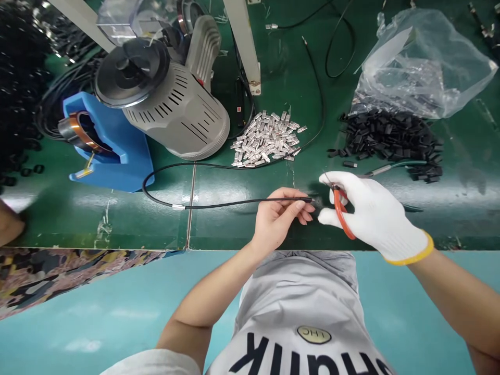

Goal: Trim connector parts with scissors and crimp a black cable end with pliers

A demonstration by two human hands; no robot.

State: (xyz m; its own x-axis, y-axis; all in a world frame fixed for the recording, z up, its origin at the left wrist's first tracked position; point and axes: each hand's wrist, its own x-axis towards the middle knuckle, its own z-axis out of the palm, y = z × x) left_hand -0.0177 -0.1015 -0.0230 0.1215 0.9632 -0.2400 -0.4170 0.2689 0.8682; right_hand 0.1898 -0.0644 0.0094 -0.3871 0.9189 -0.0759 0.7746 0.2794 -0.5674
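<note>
My bare left hand (278, 214) pinches a black cable (234, 202) close to its end, which points right. The cable loops away to the left, carries a small white label (178, 207), and runs back past a heap of small silver metal connectors (267, 138). In a white knit glove with a yellow cuff, my right hand (369, 213) is closed round orange-handled scissors or snips (342, 213); the glove partly hides the tool, so its exact kind is unclear. The tool is just right of the cable end. Beyond the glove lies a pile of small black plastic caps (390, 138).
A grey machine (179, 104) with a black round lid stands at back left, beside a blue tape dispenser (136, 161). A clear plastic bag (425, 67) lies at back right. A white post (246, 47) rises behind the connectors. Another person's arm (8, 221) shows at the left edge.
</note>
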